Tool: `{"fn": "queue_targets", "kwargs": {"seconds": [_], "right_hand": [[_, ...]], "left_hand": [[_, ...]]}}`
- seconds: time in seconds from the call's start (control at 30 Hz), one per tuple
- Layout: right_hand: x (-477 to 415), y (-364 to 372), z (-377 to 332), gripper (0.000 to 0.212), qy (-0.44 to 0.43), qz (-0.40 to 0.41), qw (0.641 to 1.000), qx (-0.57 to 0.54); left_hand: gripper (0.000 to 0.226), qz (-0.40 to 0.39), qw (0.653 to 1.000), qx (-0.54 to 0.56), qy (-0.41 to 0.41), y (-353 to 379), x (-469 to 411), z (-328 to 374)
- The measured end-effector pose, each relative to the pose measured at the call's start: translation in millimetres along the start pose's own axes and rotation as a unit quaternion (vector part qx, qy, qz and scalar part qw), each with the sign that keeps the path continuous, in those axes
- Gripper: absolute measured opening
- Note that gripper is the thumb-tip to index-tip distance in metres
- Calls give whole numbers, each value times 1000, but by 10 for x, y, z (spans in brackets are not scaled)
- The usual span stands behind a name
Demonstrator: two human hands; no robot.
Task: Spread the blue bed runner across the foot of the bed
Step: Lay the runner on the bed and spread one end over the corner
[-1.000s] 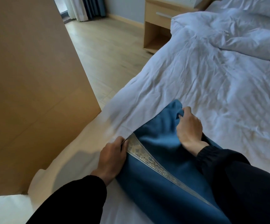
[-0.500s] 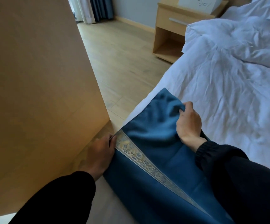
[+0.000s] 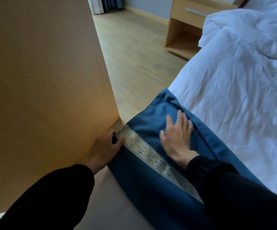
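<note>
The blue bed runner (image 3: 152, 117) with a pale gold patterned band lies across the foot of the white bed (image 3: 234, 83), its end hanging over the bed's left side. My left hand (image 3: 104, 146) grips the runner's corner at the end of the patterned band, low beside the bed. My right hand (image 3: 177, 136) lies flat on the blue cloth with fingers spread, pressing it onto the mattress. Both black sleeves cover the runner's near part.
A tall light-wood panel (image 3: 43, 80) stands close on the left, leaving a narrow gap to the bed. A wooden nightstand (image 3: 182, 29) stands at the back by the rumpled white duvet (image 3: 254, 30). Wood floor (image 3: 134, 52) runs between them.
My right hand let go of the bunched blue cloth and now lies flat on it. The runner's end has been drawn further left over the bed's side; the view has shifted left.
</note>
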State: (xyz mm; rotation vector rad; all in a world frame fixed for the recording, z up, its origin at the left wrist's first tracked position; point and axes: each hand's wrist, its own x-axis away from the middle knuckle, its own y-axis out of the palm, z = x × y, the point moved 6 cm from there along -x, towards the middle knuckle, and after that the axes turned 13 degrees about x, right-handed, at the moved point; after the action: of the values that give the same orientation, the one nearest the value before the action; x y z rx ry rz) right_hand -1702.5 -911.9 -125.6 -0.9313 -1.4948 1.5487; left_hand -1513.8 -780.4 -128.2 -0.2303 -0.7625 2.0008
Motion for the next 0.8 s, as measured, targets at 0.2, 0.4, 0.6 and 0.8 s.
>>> {"fn": "queue_targets", "kwargs": {"seconds": [0.2, 0.4, 0.6, 0.8], "right_hand": [[1088, -231, -599, 46, -144, 26, 987, -65], [1757, 73, -838, 65, -212, -5, 975, 62], [1664, -40, -546, 13, -134, 20, 985, -108], [1667, -286, -261, 7, -56, -17, 972, -227]], "left_hand": [[50, -78, 988, 102, -80, -27, 294, -242], [65, -96, 987, 112, -60, -40, 604, -187], [73, -107, 983, 139, -60, -157, 897, -43], [86, -132, 990, 56, -6, -199, 1157, 22]]}}
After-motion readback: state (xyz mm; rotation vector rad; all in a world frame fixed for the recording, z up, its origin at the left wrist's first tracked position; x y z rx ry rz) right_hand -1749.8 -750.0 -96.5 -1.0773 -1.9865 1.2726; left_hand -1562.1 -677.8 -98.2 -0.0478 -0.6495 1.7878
